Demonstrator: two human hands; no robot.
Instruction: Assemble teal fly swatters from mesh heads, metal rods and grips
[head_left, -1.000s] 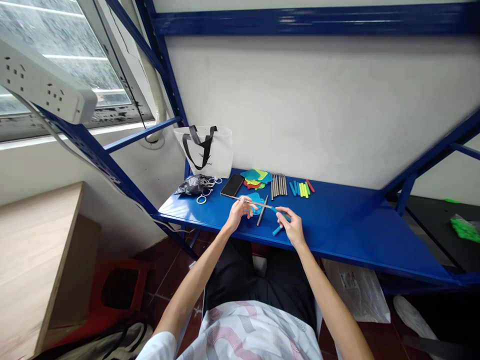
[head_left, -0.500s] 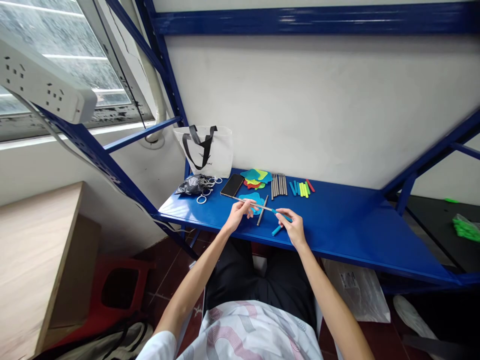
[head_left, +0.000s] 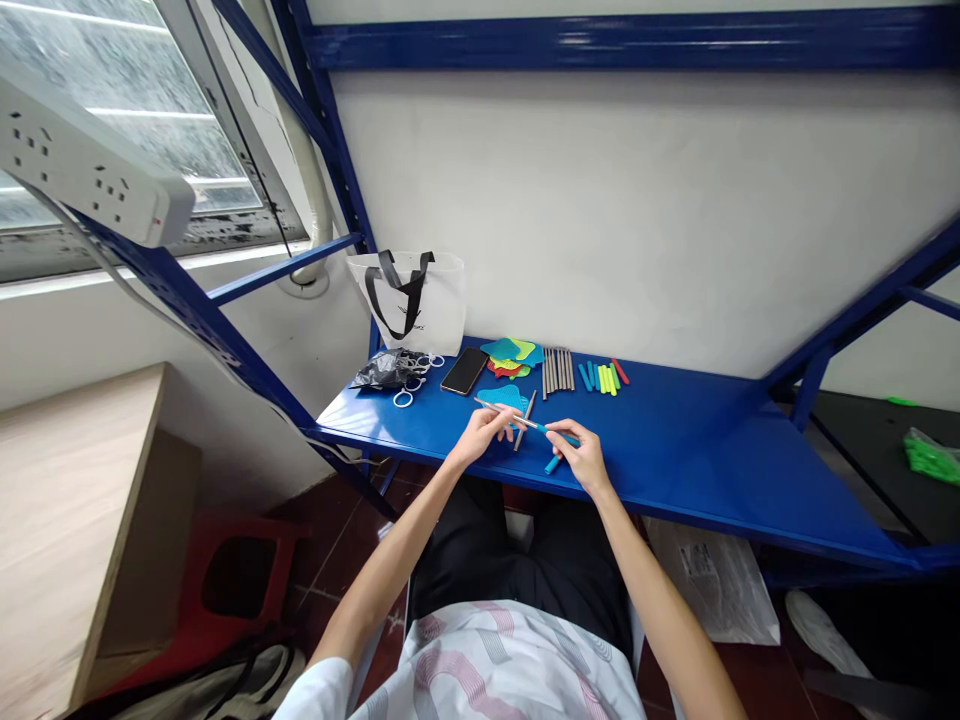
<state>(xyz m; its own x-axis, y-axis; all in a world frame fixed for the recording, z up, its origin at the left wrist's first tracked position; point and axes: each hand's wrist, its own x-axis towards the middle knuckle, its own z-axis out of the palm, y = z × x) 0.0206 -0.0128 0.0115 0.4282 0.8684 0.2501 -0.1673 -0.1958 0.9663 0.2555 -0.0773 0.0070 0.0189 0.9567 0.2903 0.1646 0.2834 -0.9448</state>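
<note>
My left hand (head_left: 481, 434) is closed on a thin metal rod (head_left: 495, 406), held slantwise above the desk near its front edge. My right hand (head_left: 582, 456) pinches a blue tube (head_left: 541, 428) at the rod's right end; the rod appears to run into it. A second blue tube (head_left: 553, 464) lies below my right hand. Between the hands, another metal rod (head_left: 530, 405) rests on the desk, beside a blue textured sheet (head_left: 501, 396) partly covered by my left hand.
On the blue desk (head_left: 690, 440) stand a white tote bag (head_left: 442, 310), a black plastic bag (head_left: 386, 370) with white rings, and a phone (head_left: 465, 371). Behind my hands lie coloured sheets (head_left: 504, 350), several metal rods (head_left: 557, 372) and short coloured tubes (head_left: 606, 378).
The rod has shifted right, and its left end now sticks out less beyond my left hand. The blue tube shows farther left of my right fingers.
</note>
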